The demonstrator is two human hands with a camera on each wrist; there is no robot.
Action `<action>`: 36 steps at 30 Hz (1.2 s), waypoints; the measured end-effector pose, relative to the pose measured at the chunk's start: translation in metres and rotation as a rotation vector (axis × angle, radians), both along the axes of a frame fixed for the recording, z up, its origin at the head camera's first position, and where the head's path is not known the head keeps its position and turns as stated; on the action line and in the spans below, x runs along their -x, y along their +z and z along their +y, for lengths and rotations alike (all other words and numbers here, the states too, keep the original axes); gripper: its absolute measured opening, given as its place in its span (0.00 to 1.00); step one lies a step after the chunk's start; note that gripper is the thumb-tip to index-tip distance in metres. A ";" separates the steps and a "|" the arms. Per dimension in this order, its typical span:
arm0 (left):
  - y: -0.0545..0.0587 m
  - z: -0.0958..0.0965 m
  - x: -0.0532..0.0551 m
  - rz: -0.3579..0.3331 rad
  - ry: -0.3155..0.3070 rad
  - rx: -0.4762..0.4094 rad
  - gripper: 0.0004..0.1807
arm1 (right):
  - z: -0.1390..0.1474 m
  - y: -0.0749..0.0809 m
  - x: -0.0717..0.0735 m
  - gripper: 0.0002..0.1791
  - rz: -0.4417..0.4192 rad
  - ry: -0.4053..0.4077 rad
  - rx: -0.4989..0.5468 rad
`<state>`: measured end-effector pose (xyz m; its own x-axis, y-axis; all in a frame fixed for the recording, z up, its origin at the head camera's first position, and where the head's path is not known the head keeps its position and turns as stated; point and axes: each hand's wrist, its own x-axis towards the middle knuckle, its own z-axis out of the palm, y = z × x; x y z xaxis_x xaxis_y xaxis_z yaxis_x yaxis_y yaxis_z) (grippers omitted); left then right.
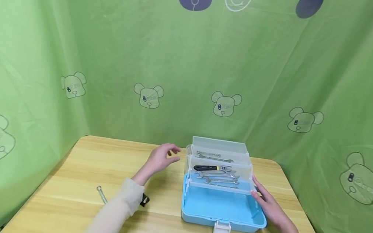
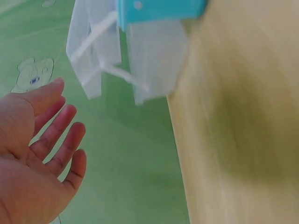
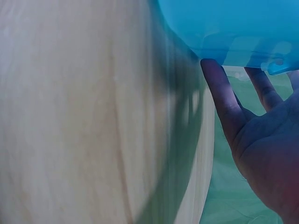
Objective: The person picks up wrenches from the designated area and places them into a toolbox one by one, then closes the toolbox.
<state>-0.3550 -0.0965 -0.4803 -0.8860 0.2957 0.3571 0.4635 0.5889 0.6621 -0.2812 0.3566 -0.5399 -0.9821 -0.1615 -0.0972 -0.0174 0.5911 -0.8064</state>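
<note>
A light-blue toolbox point(image 1: 220, 223) stands on the table with its clear lid raised and its clear tiered trays point(image 1: 219, 188) folded out. In the trays lie an adjustable wrench point(image 1: 206, 168) with a black handle and several silver wrenches point(image 1: 221, 180). My left hand point(image 1: 163, 158) hovers left of the trays, apart from them, its fingers loosely bent with nothing in them. At the right side my right hand point(image 1: 270, 206) touches the box and tray edge with extended fingers. The right wrist view shows those fingertips point(image 3: 209, 64) against the blue wall point(image 3: 224, 32).
A slim silver metal tool point(image 1: 100, 192) lies on the wooden table point(image 1: 78, 170) at the left, partly hidden by my left sleeve point(image 1: 115, 206). The box's white latch point(image 1: 221, 232) hangs down at its front. A green curtain point(image 1: 184, 64) encloses the back and sides.
</note>
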 end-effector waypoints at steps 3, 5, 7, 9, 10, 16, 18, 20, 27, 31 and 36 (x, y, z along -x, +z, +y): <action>-0.008 -0.030 -0.013 -0.016 -0.002 -0.002 0.17 | 0.001 0.001 0.000 0.40 0.005 0.007 -0.001; -0.016 -0.052 -0.024 -0.033 0.005 0.000 0.17 | 0.003 0.001 0.000 0.40 0.007 0.009 -0.011; -0.025 -0.077 -0.035 -0.054 0.016 0.022 0.18 | 0.004 0.001 0.000 0.40 0.004 0.006 -0.015; -0.034 -0.103 -0.046 -0.079 0.025 0.054 0.19 | 0.005 0.001 0.000 0.40 0.002 0.003 -0.020; -0.038 -0.116 -0.051 -0.086 0.021 0.074 0.19 | 0.005 0.001 0.000 0.40 0.000 0.002 -0.020; -0.052 -0.190 -0.086 -0.128 0.007 0.212 0.26 | 0.003 0.002 0.000 0.40 -0.007 0.013 -0.009; -0.054 -0.207 -0.096 -0.155 0.007 0.236 0.30 | 0.002 0.001 0.000 0.40 -0.008 0.013 -0.013; -0.056 -0.220 -0.104 -0.167 0.004 0.261 0.32 | 0.001 0.001 0.000 0.40 -0.007 0.011 -0.012; -0.065 -0.243 -0.115 -0.120 -0.019 0.300 0.26 | 0.001 0.000 0.001 0.40 0.013 0.015 -0.002; -0.067 -0.247 -0.114 -0.128 -0.085 0.259 0.20 | 0.001 0.000 0.000 0.40 0.004 0.008 -0.008; -0.068 -0.247 -0.112 -0.223 -0.126 0.198 0.16 | 0.002 0.002 -0.001 0.40 0.009 0.008 -0.006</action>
